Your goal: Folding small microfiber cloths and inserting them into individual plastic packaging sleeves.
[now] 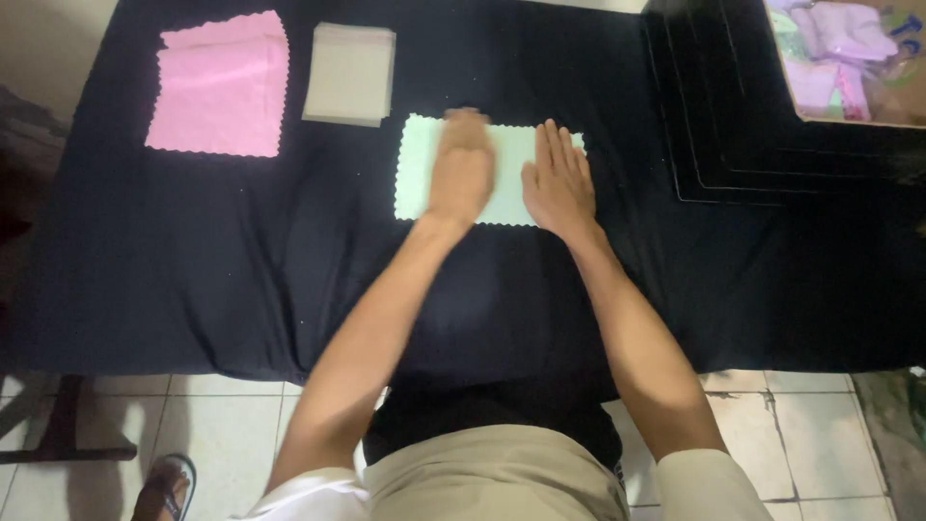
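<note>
A pale green cloth (416, 174) with scalloped edges lies flat on the black table cover (241, 270). My left hand (461, 169) rests palm down on the cloth's middle, blurred by motion. My right hand (557, 183) lies flat on the cloth's right half, fingers stretched out and close together. Neither hand grips anything.
A stack of pink scalloped cloths (222, 85) lies at the far left. Beside it sits a stack of clear plastic bags (349, 73). Black flat sheets (772, 135) are stacked at the right, and a cardboard box (849, 58) of pastel cloths is in the far right corner. Tiled floor lies below.
</note>
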